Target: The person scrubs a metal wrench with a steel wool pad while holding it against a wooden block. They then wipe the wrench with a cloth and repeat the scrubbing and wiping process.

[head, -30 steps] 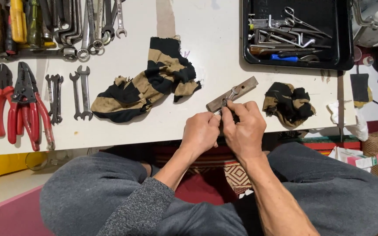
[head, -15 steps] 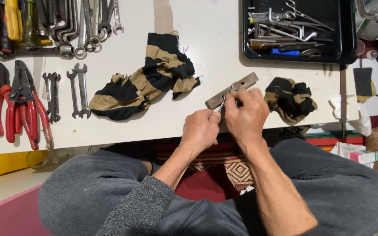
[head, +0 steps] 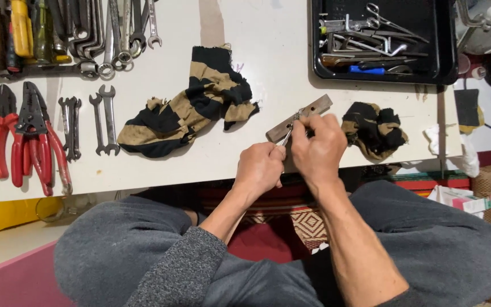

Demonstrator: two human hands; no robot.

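Two hands meet over a small metal bar at the table's front edge

At your far left, red-handled pliers (head: 2, 142) and a second pair of red-handled cutters (head: 40, 142) lie on the white tabletop (head: 268, 45). Just beside them sit small open-ended steel spanners (head: 70, 128) and a larger pair of spanners (head: 104, 119). Above, along the back edge, a row of longer wrenches and ring spanners (head: 109, 34) fans out next to yellow- and green-handled screwdrivers (head: 26, 31).

Moving right, a black-and-tan striped cloth (head: 194, 105) lies crumpled near the middle of the table, well apart from your hands.

Your left hand (head: 261, 170) is curled into a loose fist at the table's near edge, fingers closed around something thin; a slim bright metal tool (head: 287, 136) pokes out above it toward the bar, but how it is gripped is hidden.

Your right hand (head: 316, 149) sits touching the left, its fingertips pinched narrowly on a small part you cannot make out, pressed against the flat grey-brown metal bar (head: 302, 116). That bar lies tilted on the tabletop, its far end rising to the right, its near end under your fingers.

Just right of it rests a smaller wad of black-and-tan cloth (head: 375, 129). Behind, a black rectangular tray (head: 444, 51) holds scissors, picks and a blue-handled tool (head: 367, 69).
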